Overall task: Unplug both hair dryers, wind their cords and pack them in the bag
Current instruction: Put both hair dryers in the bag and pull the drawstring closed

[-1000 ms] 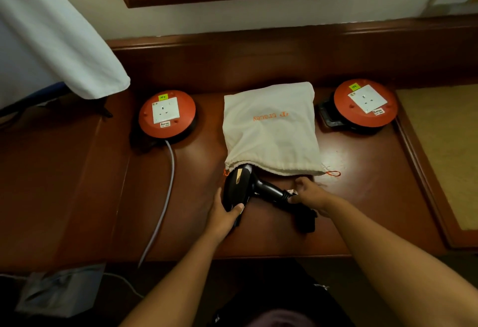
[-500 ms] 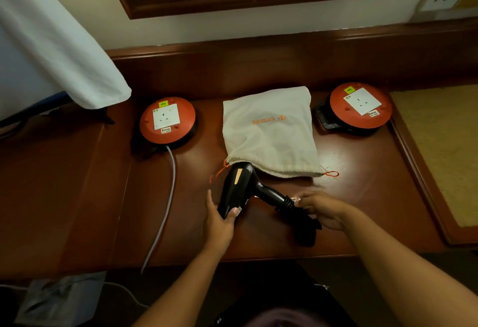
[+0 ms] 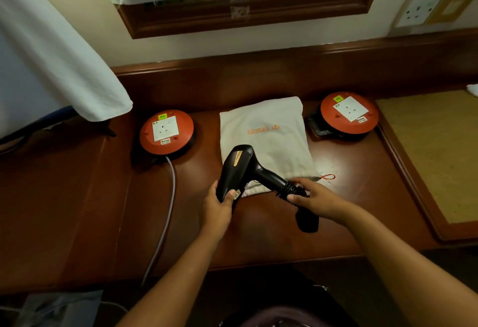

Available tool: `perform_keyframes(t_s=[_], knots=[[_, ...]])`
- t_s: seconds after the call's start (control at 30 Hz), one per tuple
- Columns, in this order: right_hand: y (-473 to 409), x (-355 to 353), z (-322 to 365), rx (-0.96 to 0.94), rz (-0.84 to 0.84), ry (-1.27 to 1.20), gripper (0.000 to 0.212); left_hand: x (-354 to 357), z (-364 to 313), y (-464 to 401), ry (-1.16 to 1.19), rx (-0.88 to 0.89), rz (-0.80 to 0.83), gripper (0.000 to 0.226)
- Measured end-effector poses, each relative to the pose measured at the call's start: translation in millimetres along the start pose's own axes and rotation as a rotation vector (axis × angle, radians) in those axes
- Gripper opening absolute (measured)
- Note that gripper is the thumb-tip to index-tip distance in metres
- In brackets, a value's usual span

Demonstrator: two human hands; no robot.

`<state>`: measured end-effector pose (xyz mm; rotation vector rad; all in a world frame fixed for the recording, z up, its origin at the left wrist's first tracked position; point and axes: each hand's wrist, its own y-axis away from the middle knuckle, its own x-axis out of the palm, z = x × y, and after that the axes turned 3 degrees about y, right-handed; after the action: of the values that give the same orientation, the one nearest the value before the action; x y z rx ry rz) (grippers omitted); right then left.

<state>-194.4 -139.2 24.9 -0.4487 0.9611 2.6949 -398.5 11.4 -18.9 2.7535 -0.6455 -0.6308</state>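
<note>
Two hands hold one black dryer (image 3: 241, 165) above the desk (image 3: 258, 233), over the mouth of the white bag (image 3: 271, 132) lying between two orange reels (image 3: 166, 132). Left hand (image 3: 217, 206) grips the barrel end; right hand (image 3: 316, 198) curls round the handle's base and the bundled cord (image 3: 307, 220)

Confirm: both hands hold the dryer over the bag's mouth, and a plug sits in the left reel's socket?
Not quite. Both hands hold the dryer over the bag's mouth, but the head view shows the left reel's socket empty.
</note>
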Motion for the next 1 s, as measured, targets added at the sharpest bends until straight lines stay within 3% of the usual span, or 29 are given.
perform_keyframes(t_s=[0.17, 0.33, 0.43, 0.5, 0.63, 0.73, 0.87, 0.93, 1.0], knots=[[-1.7, 2.2, 9.2, -0.111, -0.321, 0.363, 0.05, 7.2, -20.4, -6.7, 0.015, 0.06, 0.044, 0.048], [4.2, -7.7, -10.4, -0.117, -0.421, 0.215, 0.038, 5.3, -20.8, -28.1, 0.042, 0.089, 0.168, 0.033], [13.4, -10.8, -29.4, -0.102, -0.414, 0.108, 0.032, 10.7, -7.5, -43.2, 0.077, 0.008, 0.104, 0.026], [18.2, -10.5, -41.0, -0.061, -0.416, 0.076, 0.036, 15.5, 5.6, -52.5, -0.117, 0.016, 0.051, 0.026], [20.9, -6.5, -59.2, 0.005, -0.403, 0.053, 0.042, 27.4, 25.0, -67.1, -0.889, 0.313, 0.194, 0.048], [20.3, -5.2, -66.6, 0.024, -0.393, 0.053, 0.04, 34.2, 31.5, -77.5, -1.117, 0.371, 0.25, 0.046], [20.3, -8.4, -67.1, 0.016, -0.393, 0.046, 0.05, 38.1, 35.4, -94.0, -1.074, 0.361, 0.327, 0.023], [20.4, -11.7, -65.2, 0.003, -0.389, 0.036, 0.051, 39.7, 32.8, -98.5, -0.902, 0.34, 0.368, 0.02], [20.9, -15.4, -63.8, -0.003, -0.375, 0.035, 0.05, 42.2, 25.5, -98.6, -0.676, 0.298, 0.301, 0.016]])
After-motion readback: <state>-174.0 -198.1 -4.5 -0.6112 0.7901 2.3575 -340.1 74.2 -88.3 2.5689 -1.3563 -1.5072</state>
